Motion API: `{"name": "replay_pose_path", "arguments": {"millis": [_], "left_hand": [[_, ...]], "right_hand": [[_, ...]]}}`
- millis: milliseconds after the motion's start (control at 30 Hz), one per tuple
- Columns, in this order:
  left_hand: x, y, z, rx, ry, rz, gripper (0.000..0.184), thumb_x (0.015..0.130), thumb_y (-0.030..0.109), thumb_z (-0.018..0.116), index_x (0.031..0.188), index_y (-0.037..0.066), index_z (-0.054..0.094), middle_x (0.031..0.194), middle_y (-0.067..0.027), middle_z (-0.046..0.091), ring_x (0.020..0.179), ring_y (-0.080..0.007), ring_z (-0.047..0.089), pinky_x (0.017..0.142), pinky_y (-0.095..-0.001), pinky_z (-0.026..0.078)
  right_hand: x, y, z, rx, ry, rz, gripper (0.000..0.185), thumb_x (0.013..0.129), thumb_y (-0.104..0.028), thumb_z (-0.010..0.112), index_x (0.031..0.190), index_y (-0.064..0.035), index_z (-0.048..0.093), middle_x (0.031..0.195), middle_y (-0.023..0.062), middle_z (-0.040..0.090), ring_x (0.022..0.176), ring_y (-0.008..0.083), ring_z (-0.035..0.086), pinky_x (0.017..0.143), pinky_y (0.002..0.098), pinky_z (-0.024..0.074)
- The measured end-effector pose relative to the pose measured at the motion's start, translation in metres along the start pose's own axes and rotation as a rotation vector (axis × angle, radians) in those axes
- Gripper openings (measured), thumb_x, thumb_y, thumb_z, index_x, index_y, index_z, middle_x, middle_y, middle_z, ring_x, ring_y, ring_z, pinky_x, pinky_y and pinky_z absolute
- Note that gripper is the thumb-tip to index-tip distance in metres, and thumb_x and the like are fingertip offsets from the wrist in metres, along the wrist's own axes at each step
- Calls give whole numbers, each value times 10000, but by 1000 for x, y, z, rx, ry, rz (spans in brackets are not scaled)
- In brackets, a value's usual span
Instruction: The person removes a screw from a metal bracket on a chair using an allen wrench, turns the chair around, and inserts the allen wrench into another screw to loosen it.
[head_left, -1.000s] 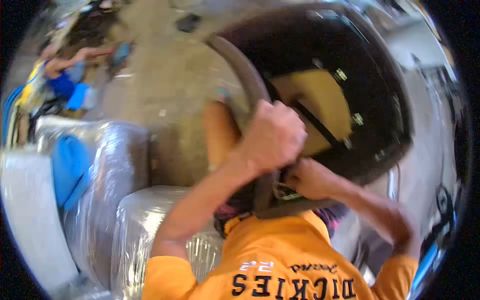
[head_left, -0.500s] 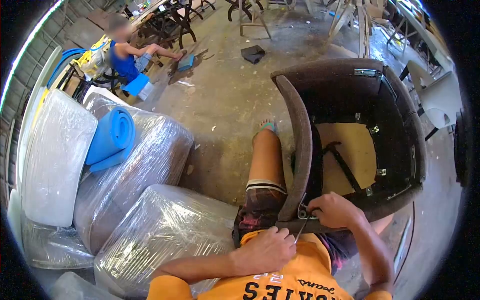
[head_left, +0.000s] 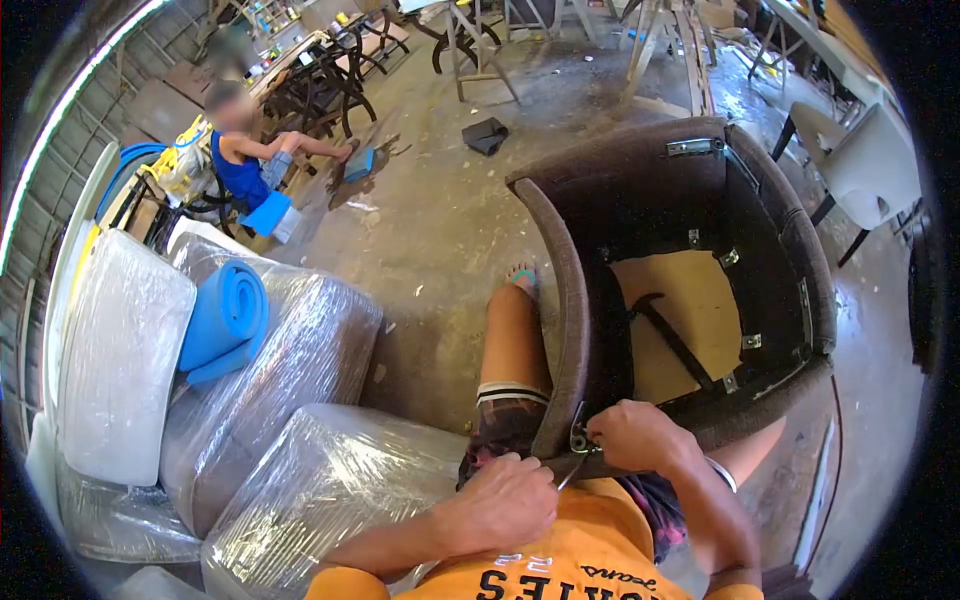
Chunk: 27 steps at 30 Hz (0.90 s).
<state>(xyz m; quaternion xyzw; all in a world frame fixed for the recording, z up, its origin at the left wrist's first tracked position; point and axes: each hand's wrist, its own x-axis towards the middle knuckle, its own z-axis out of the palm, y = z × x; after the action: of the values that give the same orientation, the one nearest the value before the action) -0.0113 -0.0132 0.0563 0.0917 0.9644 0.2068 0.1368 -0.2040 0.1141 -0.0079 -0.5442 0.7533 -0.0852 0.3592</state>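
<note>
A dark brown upholstered chair frame (head_left: 568,270) lies across my lap with its hollow inside facing up. My left hand (head_left: 497,508) is closed low at the frame's near corner, and a thin metal shaft (head_left: 572,470) runs from it towards a metal bracket (head_left: 579,438). What it grips is hidden under the fingers. With its fingers pinched, my right hand (head_left: 643,436) is at that bracket; what they hold is too small to name. A hammer (head_left: 672,336) rests on the tan panel (head_left: 690,285) inside the frame.
Plastic-wrapped furniture (head_left: 290,370) is stacked at the left, with a rolled blue mat (head_left: 225,310) on it. A person in blue (head_left: 238,165) sits beyond. A grey chair (head_left: 862,175) stands at the right, and a dark scrap (head_left: 485,136) lies on the floor.
Since one second ago, both hands have moved down to the frame's near corner, and the thin shaft has come into view. Over the last half second both hands stay there.
</note>
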Motion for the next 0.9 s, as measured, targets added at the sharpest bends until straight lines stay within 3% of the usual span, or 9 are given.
{"name": "replay_pose_path", "arguments": {"millis": [100, 167, 300, 367, 467, 800, 900], "left_hand": [[0, -3, -3, -32, -32, -42, 253, 850, 225, 632, 698, 33, 693, 753, -136, 648, 787, -311, 650, 688, -449, 493], [2, -3, -5, -22, -223, -85, 342, 939, 282, 554, 743, 22, 659, 815, -133, 646, 843, -295, 643, 796, -434, 518], [-1, -11, -2, -66, -156, -110, 339, 939, 281, 553, 774, 11, 674, 833, -158, 656, 865, -334, 649, 822, -461, 524], [3, -13, -4, -49, -313, -275, 350, 952, 290, 546, 804, 8, 690, 882, -182, 672, 892, -365, 658, 837, -478, 528], [6, -11, -7, -43, -321, -376, 369, 968, 304, 537, 821, 6, 697, 897, -198, 682, 917, -387, 671, 846, -499, 530], [10, -23, -7, -8, -236, -410, 392, 993, 359, 545, 847, 30, 699, 867, -189, 684, 864, -394, 679, 792, -513, 537], [6, -34, -9, -1, -66, -363, 377, 989, 370, 562, 849, 44, 687, 833, -161, 669, 839, -384, 669, 782, -494, 531]], "right_hand": [[-2, -2, -3, -46, -47, -2, 217, 857, -157, 544, 928, -85, 737, 922, 204, 716, 884, 411, 686, 814, 496, 549], [-4, -1, -4, -15, -43, 16, 241, 874, -186, 528, 942, -86, 736, 925, 216, 712, 890, 421, 684, 821, 504, 546], [-6, -2, -5, -19, -40, 13, 252, 883, -202, 523, 947, -77, 732, 919, 224, 710, 902, 426, 682, 833, 506, 542], [-7, -1, -4, -12, -26, 23, 247, 884, -206, 531, 938, -67, 728, 918, 227, 708, 908, 424, 679, 836, 507, 539], [-7, 0, -4, -19, -40, 23, 244, 884, -215, 542, 933, -66, 729, 915, 225, 708, 906, 422, 678, 838, 506, 538], [-7, -3, -8, -23, -63, 26, 249, 893, -226, 545, 935, -70, 735, 934, 216, 712, 921, 415, 679, 849, 504, 538], [-8, -4, -10, -14, -75, 52, 255, 898, -223, 539, 938, -66, 735, 946, 217, 714, 932, 414, 680, 859, 502, 537]]}}
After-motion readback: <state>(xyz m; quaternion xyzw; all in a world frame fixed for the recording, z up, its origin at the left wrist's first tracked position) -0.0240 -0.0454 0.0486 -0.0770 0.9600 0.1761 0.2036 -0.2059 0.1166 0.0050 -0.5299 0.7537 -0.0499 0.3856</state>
